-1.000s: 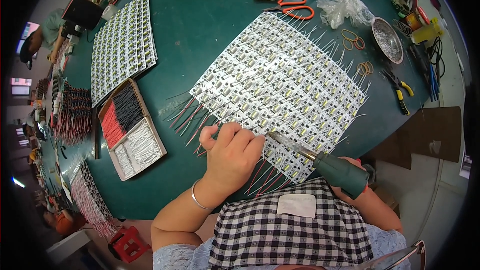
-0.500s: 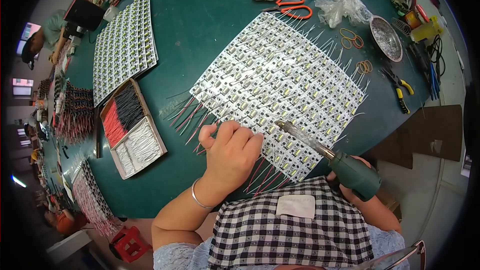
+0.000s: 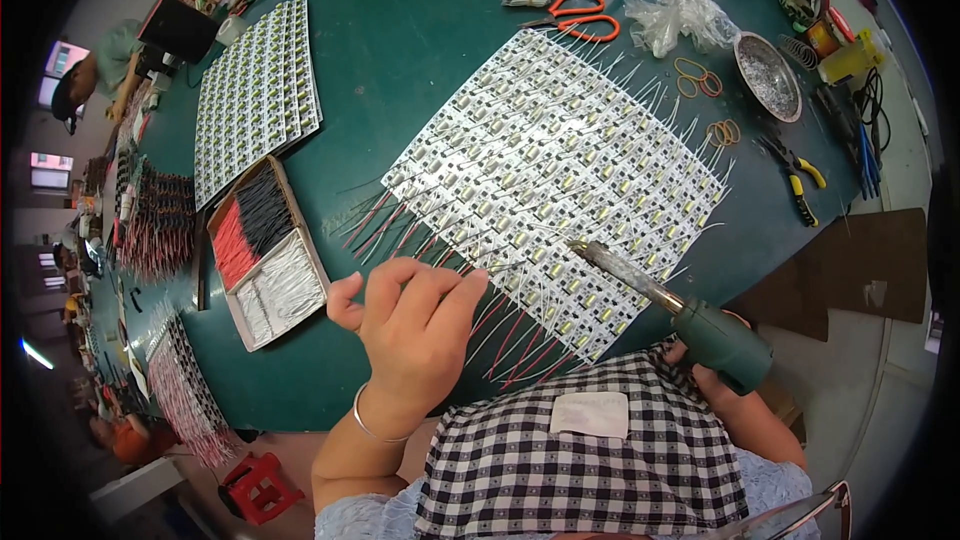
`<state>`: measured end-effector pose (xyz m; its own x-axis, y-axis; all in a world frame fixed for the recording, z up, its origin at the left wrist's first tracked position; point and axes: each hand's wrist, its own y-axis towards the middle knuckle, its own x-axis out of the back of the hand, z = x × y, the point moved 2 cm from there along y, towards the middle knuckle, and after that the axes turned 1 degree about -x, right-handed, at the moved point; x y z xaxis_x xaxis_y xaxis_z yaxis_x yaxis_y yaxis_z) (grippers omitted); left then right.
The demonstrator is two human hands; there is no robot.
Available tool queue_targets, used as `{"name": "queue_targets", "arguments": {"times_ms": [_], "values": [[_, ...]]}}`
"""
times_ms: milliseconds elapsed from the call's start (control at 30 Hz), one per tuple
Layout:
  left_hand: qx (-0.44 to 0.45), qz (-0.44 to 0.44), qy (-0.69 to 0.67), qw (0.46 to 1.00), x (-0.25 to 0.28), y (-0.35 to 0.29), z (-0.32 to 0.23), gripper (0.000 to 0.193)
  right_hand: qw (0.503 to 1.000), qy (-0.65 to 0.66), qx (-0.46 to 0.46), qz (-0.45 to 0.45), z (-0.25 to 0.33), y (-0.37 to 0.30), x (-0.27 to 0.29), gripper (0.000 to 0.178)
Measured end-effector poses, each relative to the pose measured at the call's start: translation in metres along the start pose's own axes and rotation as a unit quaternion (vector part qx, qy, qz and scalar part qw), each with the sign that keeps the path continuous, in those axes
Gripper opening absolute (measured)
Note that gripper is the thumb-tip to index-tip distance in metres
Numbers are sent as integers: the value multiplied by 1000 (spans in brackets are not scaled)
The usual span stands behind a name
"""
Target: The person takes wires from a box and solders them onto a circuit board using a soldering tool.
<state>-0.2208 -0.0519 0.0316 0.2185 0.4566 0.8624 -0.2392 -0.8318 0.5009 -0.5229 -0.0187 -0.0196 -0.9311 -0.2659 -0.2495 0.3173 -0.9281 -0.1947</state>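
A white sheet of circuit boards (image 3: 560,175) with rows of small parts lies on the green table in front of me, with thin wires sticking out along its edges. My left hand (image 3: 415,325) is closed just off the sheet's near left edge, above the red, white and dark wires. Its fingertips are turned away, so anything pinched there is hidden. From the right, my right hand (image 3: 712,380) grips the green handle of a soldering iron (image 3: 722,345). The iron's worn metal tip lies over the sheet's near part.
At the left stands a box (image 3: 322,308) of red, black and white wires, below another board sheet (image 3: 255,100). Orange-handled scissors (image 3: 585,17), a plastic bag (image 3: 680,18), a metal dish (image 3: 768,77) and yellow-black pliers (image 3: 800,185) surround the far and right sides. Wired bundles (image 3: 185,395) hang left.
My left hand has drawn back from the sheet, moving left and toward me. The soldering iron has shifted slightly right.
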Motion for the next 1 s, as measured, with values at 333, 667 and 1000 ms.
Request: {"name": "queue_targets", "arguments": {"times_ms": [333,667,1000], "values": [[46,127,-75,988,-5,8,6,11,993,-111,34,35,5,8,-10,31],[97,169,-222,955,-47,-11,6,9,886,-430,121,120,6,11,-10,45],[33,131,-171,976,-51,-12,3,14,888,-413,140,147,4,20,-17,56]]}}
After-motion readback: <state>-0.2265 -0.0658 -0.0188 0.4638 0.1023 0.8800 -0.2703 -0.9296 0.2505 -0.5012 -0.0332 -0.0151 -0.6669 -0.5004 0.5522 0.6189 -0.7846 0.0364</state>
